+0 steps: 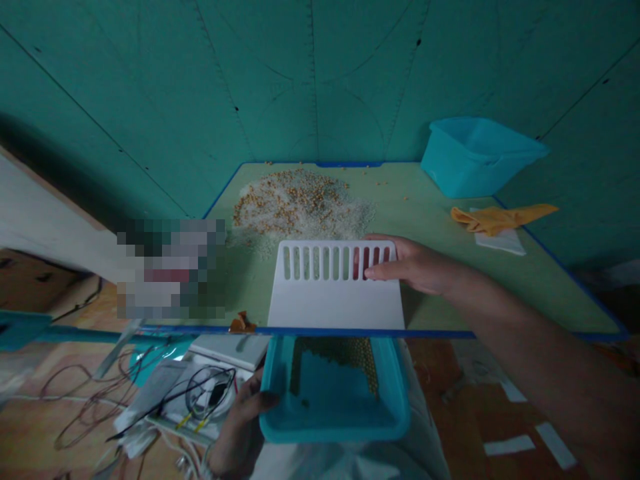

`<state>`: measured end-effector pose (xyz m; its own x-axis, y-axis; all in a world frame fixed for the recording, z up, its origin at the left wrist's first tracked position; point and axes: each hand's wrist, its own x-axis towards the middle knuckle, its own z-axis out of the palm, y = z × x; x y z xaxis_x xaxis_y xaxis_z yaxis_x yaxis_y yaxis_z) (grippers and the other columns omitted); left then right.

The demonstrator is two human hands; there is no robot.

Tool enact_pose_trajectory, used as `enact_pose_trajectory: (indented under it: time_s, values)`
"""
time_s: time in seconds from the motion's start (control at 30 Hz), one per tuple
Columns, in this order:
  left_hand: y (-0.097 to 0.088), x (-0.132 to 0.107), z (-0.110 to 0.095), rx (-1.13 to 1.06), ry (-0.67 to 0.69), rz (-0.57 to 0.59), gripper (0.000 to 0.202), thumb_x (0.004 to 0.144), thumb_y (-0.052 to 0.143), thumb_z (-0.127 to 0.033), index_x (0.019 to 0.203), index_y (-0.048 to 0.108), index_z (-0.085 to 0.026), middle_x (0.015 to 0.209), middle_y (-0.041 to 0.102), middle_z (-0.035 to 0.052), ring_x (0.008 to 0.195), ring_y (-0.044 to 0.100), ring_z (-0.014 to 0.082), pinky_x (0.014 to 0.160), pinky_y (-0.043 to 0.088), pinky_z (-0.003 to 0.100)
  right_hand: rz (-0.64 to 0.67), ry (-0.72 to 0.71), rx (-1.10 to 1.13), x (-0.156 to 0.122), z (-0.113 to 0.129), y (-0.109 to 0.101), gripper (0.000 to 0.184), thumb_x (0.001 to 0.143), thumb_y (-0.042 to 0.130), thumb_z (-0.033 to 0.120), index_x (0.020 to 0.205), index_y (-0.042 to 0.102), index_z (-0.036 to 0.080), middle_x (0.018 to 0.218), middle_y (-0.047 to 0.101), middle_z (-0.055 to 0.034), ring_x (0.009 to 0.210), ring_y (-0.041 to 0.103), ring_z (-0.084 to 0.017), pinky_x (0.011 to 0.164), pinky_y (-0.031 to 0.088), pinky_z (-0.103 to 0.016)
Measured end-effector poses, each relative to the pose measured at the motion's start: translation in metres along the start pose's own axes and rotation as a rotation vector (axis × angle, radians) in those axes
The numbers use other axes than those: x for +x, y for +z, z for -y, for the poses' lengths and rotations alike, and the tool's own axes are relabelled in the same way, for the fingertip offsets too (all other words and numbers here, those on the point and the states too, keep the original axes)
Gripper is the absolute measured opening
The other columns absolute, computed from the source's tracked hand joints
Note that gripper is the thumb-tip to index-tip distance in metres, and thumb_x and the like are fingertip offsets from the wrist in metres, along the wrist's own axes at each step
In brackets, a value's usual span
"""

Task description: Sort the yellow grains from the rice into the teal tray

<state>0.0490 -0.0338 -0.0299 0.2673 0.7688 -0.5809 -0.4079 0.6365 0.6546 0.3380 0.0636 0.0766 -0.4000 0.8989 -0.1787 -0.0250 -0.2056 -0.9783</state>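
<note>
My right hand (pixel 415 265) grips the top right corner of a white slotted scraper (pixel 334 300) that lies on the green table (pixel 450 267), its lower edge at the table's front edge. A pile of yellow beans mixed with white grains (pixel 300 203) lies just beyond the scraper. My left hand (pixel 239 427) holds the left rim of a teal tub (pixel 334 417) below the table's front edge, under the scraper. Several beans lie along the tub's far side.
A second teal tub (pixel 477 155) stands at the table's back right, with an orange cloth (pixel 500 217) and a white sheet (pixel 503 241) in front of it. Cables and white devices (pixel 200 400) lie on the floor at the left. A green wall rises behind.
</note>
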Motion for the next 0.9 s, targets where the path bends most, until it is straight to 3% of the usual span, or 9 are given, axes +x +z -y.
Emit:
enact_pose_trajectory:
  time_s: [0.4,0.73,0.9]
  values:
    - [0.007,0.000,-0.003,-0.015,0.009,0.032,0.026,0.053,0.070,-0.014,0.077,0.074,-0.022,0.059,0.071,-0.0001,0.075,0.067,0.0257,0.068,0.052,0.032,-0.060,-0.086,-0.044,0.001,-0.001,-0.001,0.019,0.060,0.068,0.019,0.077,0.060,0.017,0.072,0.063,0.0021,0.066,0.055,-0.011,0.062,0.039,-0.024]
    - [0.008,-0.001,-0.004,-0.025,0.023,-0.003,0.021,0.052,0.071,-0.014,0.071,0.074,-0.023,0.060,0.071,-0.0005,0.071,0.067,0.0243,0.064,0.053,0.030,-0.503,-0.123,0.062,0.011,0.005,-0.009,0.020,0.051,0.062,0.015,0.070,0.057,0.018,0.059,0.058,0.0037,0.054,0.050,-0.011,0.054,0.034,-0.025]
    - [0.012,0.000,-0.005,-0.040,0.011,0.015,0.018,0.050,0.072,-0.015,0.067,0.073,-0.022,0.059,0.071,0.0001,0.070,0.067,0.0251,0.062,0.053,0.031,-0.645,-0.145,0.080,0.011,0.010,-0.012,0.022,0.050,0.059,0.015,0.071,0.056,0.020,0.060,0.057,0.0030,0.055,0.049,-0.013,0.055,0.036,-0.027]
